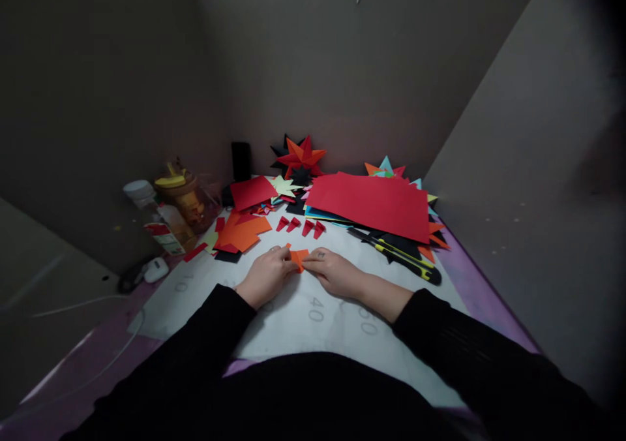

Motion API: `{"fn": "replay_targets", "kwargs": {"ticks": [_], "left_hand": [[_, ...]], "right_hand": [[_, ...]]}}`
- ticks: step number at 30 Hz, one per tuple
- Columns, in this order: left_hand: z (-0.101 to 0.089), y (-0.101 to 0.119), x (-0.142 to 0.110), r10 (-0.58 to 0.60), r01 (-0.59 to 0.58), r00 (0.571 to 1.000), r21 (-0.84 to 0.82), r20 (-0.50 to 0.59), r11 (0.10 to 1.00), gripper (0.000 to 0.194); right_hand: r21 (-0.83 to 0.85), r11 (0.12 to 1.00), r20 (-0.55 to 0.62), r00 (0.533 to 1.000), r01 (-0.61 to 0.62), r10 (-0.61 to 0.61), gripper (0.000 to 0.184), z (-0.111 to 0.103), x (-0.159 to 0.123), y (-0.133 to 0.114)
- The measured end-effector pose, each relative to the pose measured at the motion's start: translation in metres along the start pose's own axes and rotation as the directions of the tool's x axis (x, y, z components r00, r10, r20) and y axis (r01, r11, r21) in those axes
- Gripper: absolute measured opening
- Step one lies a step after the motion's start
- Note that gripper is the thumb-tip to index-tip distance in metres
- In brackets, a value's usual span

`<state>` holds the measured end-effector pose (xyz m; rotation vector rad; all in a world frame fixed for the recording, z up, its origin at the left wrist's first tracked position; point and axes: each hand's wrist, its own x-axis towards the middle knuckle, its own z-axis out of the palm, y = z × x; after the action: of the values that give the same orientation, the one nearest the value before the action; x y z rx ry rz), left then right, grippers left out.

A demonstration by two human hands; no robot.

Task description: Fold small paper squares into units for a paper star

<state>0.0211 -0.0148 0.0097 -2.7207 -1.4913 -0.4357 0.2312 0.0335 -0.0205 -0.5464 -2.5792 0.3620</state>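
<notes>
Left hand (267, 274) and right hand (338, 274) clamp their grip on folded orange paper (298, 258), folded red paper pieces (308, 228) at twelve o'clock.

The yellow-lidded container (190, 201) stands on the purple-covered counter (508, 323). Just left of it, nearly touching, is a white-capped bottle (167, 222); nearer the camera than the container lies a white case (156, 269), with a white cable (84, 303) farther left. Right of the container and behind it stands a black, phone-like block (241, 160), then an orange-and-red paper star (300, 157). Well apart to the container's right lies a black-and-yellow tool (402, 250).
</notes>
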Motion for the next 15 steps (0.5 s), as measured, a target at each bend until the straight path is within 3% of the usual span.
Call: {"fn": "replay_targets", "kwargs": {"ticks": [6, 15], "left_hand": [[0.006, -0.018, 0.003, 0.047, -0.054, 0.998, -0.207, -0.039, 0.977, 0.020], [0.005, -0.019, 0.006, -0.009, 0.005, 1.000, -0.267, -0.012, 0.964, 0.017]], "right_hand": [[-0.064, 0.998, 0.065, 0.998, 0.001, 0.003, 0.033, -0.003, -0.001, -0.001], [-0.174, 0.985, 0.124, 0.992, 0.022, 0.000, 0.029, -0.003, 0.000, -0.010]]}}
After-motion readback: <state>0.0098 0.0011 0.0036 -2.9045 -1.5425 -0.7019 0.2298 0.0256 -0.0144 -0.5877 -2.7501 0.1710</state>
